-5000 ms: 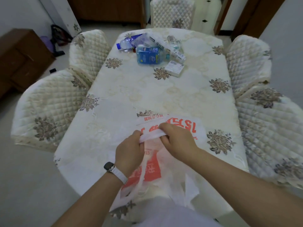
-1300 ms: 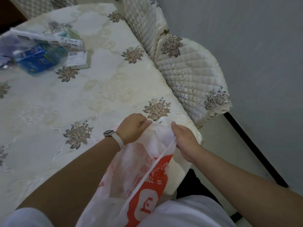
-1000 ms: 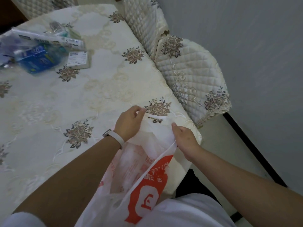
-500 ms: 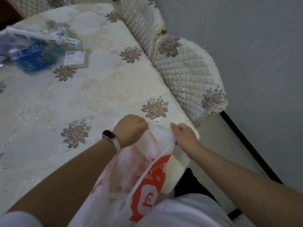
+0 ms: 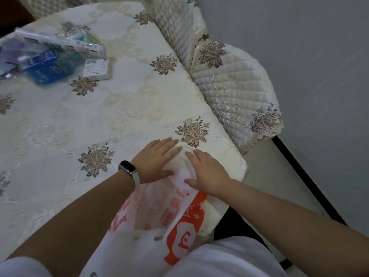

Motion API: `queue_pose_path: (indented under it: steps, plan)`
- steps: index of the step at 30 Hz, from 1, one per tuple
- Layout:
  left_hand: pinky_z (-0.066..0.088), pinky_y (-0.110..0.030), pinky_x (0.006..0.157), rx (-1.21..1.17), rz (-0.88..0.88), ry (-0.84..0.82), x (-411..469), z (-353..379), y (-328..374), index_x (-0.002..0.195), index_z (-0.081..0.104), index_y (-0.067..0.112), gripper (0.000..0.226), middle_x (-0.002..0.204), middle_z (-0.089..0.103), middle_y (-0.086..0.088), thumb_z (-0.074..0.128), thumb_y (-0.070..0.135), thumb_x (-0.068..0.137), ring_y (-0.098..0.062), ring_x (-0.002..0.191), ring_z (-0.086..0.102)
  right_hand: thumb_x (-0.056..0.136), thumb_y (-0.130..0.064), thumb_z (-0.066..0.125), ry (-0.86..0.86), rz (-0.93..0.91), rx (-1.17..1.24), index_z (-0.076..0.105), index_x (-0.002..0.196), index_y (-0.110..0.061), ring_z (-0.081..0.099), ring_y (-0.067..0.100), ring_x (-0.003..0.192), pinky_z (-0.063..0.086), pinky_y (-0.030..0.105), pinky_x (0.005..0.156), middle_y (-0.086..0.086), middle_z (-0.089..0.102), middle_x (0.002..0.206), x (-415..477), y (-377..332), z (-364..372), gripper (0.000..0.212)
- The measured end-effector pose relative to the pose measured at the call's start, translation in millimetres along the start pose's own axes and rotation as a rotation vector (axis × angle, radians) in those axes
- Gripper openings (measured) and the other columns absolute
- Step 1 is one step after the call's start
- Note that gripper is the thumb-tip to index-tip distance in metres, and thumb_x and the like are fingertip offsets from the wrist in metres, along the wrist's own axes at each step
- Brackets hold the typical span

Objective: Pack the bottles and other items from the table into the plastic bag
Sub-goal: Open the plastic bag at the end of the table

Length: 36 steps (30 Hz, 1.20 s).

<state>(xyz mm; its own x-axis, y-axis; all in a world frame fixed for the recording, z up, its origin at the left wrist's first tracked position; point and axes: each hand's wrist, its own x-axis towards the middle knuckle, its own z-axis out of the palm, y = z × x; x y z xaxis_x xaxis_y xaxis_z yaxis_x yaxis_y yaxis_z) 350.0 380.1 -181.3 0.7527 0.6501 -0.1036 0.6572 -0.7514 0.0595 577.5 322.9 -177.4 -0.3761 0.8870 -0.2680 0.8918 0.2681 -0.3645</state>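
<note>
A white plastic bag (image 5: 159, 208) with orange print hangs from the near right corner of the table (image 5: 129, 104) down onto my lap. My left hand (image 5: 157, 158), a watch on its wrist, lies flat on the bag's top edge with fingers stretched out. My right hand (image 5: 207, 172) rests flat beside it on the same edge, fingers apart. Far off at the upper left lies the pile of items: a blue bottle pack (image 5: 50, 65), a small white box (image 5: 96, 68), a long white box (image 5: 60, 44) and a clear bottle (image 5: 68, 29).
A quilted chair (image 5: 235, 86) stands close against the table's right side, another behind it (image 5: 175, 23). A grey wall (image 5: 309, 66) runs along the right with a dark skirting strip. The cloth between my hands and the pile carries only its flower pattern.
Both hands have let go of their pinch on the bag's edge and now lie flat on it. The view has swung slightly toward the table corner.
</note>
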Motion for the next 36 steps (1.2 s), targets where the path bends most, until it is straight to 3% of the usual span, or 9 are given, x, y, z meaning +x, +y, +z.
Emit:
queue_pose_path:
  steps: [4, 10, 13, 18, 21, 24, 26, 32, 36]
  plan:
    - [0.048, -0.039, 0.082, 0.005, -0.071, -0.060, 1, 6, 4, 0.134, 0.054, 0.015, 0.072, 0.114, 0.064, -0.005, 0.077, 0.048, 0.074, -0.027, 0.100, 0.061, 0.087, -0.016, 0.058, -0.079, 0.102, 0.160, 0.024, 0.152, -0.014, 0.047, 0.032, 0.121, 0.044, 0.039, 0.095, 0.011, 0.038, 0.144, -1, 6, 8, 0.073]
    - [0.041, -0.033, 0.052, -0.023, -0.074, 0.109, 9, 3, 3, 0.078, 0.069, 0.009, 0.014, 0.068, 0.059, -0.007, 0.080, 0.018, 0.074, -0.030, 0.058, 0.056, 0.084, -0.003, 0.055, -0.018, 0.194, 0.448, 0.051, 0.137, -0.010, 0.054, 0.025, 0.120, 0.036, 0.024, 0.095, 0.010, 0.059, 0.132, 1, 10, -5, 0.054]
    - [0.041, -0.035, 0.058, -0.027, -0.135, 0.196, 14, -10, 0, 0.088, 0.069, 0.009, 0.013, 0.077, 0.061, -0.009, 0.061, 0.019, 0.084, -0.031, 0.065, 0.058, 0.082, -0.004, 0.055, 0.055, 0.247, 0.547, 0.058, 0.126, -0.013, 0.061, 0.023, 0.105, 0.044, 0.027, 0.083, 0.005, 0.066, 0.116, 1, 9, -14, 0.044]
    - [0.050, -0.046, 0.086, -0.054, -0.219, 0.210, 4, -36, 17, 0.120, 0.064, 0.010, 0.045, 0.117, 0.064, -0.013, 0.077, 0.023, 0.079, -0.034, 0.103, 0.062, 0.087, -0.020, 0.060, 0.082, 0.239, 0.480, 0.046, 0.138, -0.014, 0.053, 0.023, 0.118, 0.042, 0.030, 0.093, 0.006, 0.053, 0.132, -3, 6, -22, 0.053]
    - [0.050, -0.046, 0.090, -0.119, -0.221, 0.272, -23, -42, 26, 0.117, 0.065, 0.011, 0.039, 0.123, 0.063, -0.014, 0.075, 0.023, 0.081, -0.034, 0.109, 0.061, 0.090, -0.027, 0.062, 0.162, 0.111, 0.304, 0.045, 0.140, -0.009, 0.045, 0.023, 0.127, 0.037, 0.033, 0.104, 0.009, 0.046, 0.140, -13, 0, -29, 0.055]
    - [0.053, -0.043, 0.086, -0.221, -0.188, 0.291, -61, -45, 31, 0.113, 0.068, 0.011, 0.032, 0.119, 0.066, -0.011, 0.065, 0.027, 0.086, -0.029, 0.105, 0.063, 0.086, -0.027, 0.064, 0.255, -0.108, 0.177, 0.057, 0.129, -0.005, 0.052, 0.027, 0.120, 0.046, 0.044, 0.100, 0.012, 0.054, 0.131, -29, -16, -38, 0.049]
    - [0.054, -0.039, 0.085, -0.301, -0.172, 0.256, -88, -45, 36, 0.112, 0.069, 0.013, 0.034, 0.113, 0.069, -0.005, 0.056, 0.034, 0.089, -0.024, 0.101, 0.064, 0.084, -0.031, 0.061, 0.281, -0.236, 0.135, 0.061, 0.124, -0.006, 0.054, 0.025, 0.116, 0.046, 0.040, 0.098, 0.011, 0.059, 0.127, -41, -29, -41, 0.047]
    - [0.048, -0.033, 0.095, -0.549, -0.223, -0.098, -137, -31, 68, 0.130, 0.059, 0.024, 0.060, 0.125, 0.063, 0.005, 0.043, 0.063, 0.087, -0.015, 0.113, 0.059, 0.080, -0.042, 0.042, -0.139, -0.393, 0.147, 0.066, 0.119, -0.010, 0.058, 0.020, 0.102, 0.045, 0.034, 0.092, 0.004, 0.066, 0.113, -76, -61, -39, 0.055]
    - [0.040, -0.036, 0.103, -0.378, -0.229, -0.321, -130, -27, 100, 0.143, 0.045, 0.025, 0.075, 0.133, 0.061, 0.003, 0.037, 0.070, 0.083, -0.020, 0.118, 0.057, 0.073, -0.044, 0.035, -0.290, -0.402, 0.120, 0.064, 0.123, -0.015, 0.055, 0.016, 0.107, 0.043, 0.037, 0.098, -0.001, 0.063, 0.116, -95, -56, -31, 0.064]
